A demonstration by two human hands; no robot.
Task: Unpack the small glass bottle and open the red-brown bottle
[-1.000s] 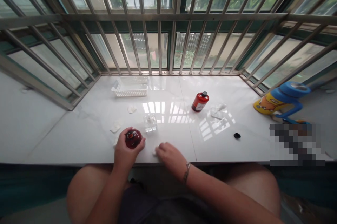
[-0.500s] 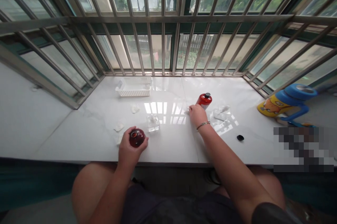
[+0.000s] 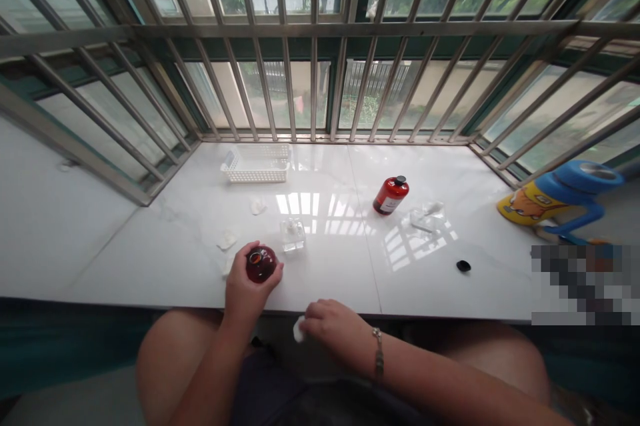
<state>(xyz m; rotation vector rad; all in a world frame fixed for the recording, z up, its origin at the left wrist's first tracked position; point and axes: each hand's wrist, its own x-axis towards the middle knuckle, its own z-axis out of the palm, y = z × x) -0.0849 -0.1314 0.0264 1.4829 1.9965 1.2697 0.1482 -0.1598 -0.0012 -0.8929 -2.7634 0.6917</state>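
Note:
A dark red, round glass bottle (image 3: pixel 263 269) with its mouth uncapped is in the grip of my left hand (image 3: pixel 244 291), close above the table's front part. My right hand (image 3: pixel 336 325) pinches a small white wad (image 3: pixel 299 330), cotton or tissue, just off the table's front edge. Beside the dark red bottle stands a small clear glass bottle (image 3: pixel 293 237). A crumpled white piece (image 3: pixel 228 239) lies left of my left hand, and another (image 3: pixel 258 206) lies farther back. Toward the right stands a red bottle (image 3: pixel 390 198) with a black cap and a pale label.
A white perforated basket (image 3: pixel 257 174) sits at the back left near the window bars. On the right lie a clear plastic item (image 3: pixel 425 219) and a black cap (image 3: pixel 463 267). A blue and yellow drinking bottle (image 3: pixel 525 201) is at the far right.
My right hand has drawn back from beside the red bottle to the front edge, where the white wad now shows in its fingers. My left hand keeps holding the dark red bottle.

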